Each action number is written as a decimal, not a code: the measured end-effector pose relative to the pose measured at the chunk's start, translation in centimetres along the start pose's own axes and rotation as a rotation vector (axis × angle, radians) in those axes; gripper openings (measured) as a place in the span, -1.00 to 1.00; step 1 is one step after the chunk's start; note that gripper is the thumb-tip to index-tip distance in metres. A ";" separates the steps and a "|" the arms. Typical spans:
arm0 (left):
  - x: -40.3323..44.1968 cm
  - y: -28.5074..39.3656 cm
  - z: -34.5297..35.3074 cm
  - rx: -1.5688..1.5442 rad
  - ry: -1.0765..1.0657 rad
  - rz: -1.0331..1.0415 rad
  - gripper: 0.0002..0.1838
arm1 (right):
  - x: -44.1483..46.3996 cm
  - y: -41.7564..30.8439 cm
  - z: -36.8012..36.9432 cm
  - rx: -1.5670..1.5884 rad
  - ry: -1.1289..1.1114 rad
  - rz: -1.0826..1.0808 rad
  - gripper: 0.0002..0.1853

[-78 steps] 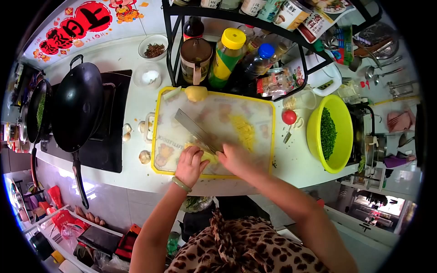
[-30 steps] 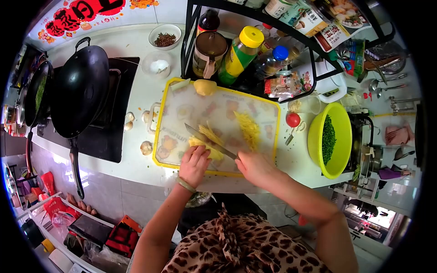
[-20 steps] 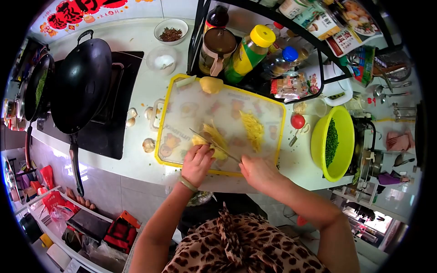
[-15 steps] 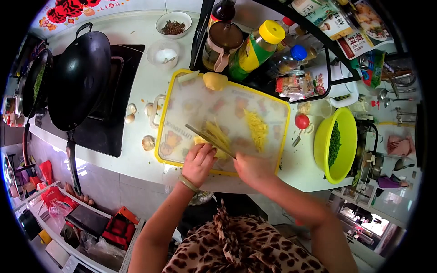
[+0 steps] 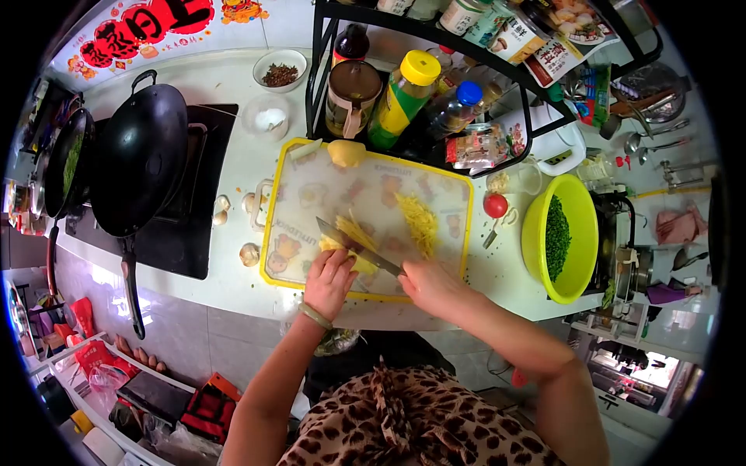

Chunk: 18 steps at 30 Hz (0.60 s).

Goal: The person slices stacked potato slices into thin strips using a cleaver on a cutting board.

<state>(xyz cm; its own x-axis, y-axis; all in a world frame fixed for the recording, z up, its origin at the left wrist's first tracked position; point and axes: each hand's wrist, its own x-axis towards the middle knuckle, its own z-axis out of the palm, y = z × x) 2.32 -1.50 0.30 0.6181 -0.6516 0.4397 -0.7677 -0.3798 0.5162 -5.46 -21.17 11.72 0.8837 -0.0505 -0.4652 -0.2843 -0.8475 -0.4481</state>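
On the yellow-rimmed cutting board (image 5: 469, 210), my right hand (image 5: 427, 284) is closed round the handle of a knife (image 5: 360, 249), its blade slanting up to the left. My left hand (image 5: 329, 280) presses with bent fingers on yellow potato slices (image 5: 330, 242) beside the blade. Fresh yellow strips (image 5: 354, 229) lie just beyond the knife. Farther right on the board is a pile of thin shreds (image 5: 419, 224). A whole peeled potato (image 5: 346, 153) rests at the board's top left edge, next to a pale green-white piece (image 5: 305, 149).
Left, a black wok (image 5: 140, 159) stands on the stove (image 5: 203, 225). Garlic (image 5: 249, 254) lies left of the board. Behind is a black rack (image 5: 311, 93) with bottles. Right are a red round item (image 5: 495, 205), a peeler (image 5: 490, 234) and a green bowl (image 5: 592, 241) of chopped greens.
Since the earliest frame, cut strips have appeared beyond the knife, and my right hand has shifted slightly right with it. My left hand stays on the slices. The whole view has also shifted.
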 end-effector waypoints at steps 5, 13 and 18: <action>0.0 -0.2 0.0 -0.010 -0.019 -0.003 -0.61 | 0.5 0.8 0.7 -0.045 -0.007 -0.014 -0.78; 0.2 -0.1 -0.3 0.005 -0.065 -0.021 -0.64 | 2.4 0.2 2.7 -0.011 0.003 -0.014 -0.78; 0.3 0.0 -0.1 0.037 -0.034 0.011 -0.62 | 3.6 -0.2 3.6 0.069 0.206 0.018 -0.78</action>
<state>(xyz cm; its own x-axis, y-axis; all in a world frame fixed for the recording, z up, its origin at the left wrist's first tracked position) 2.54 -1.57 0.51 0.6044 -0.6772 0.4198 -0.7803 -0.3966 0.4836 -3.53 -19.25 7.36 0.9336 -0.1783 -0.3110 -0.3194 -0.8076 -0.4958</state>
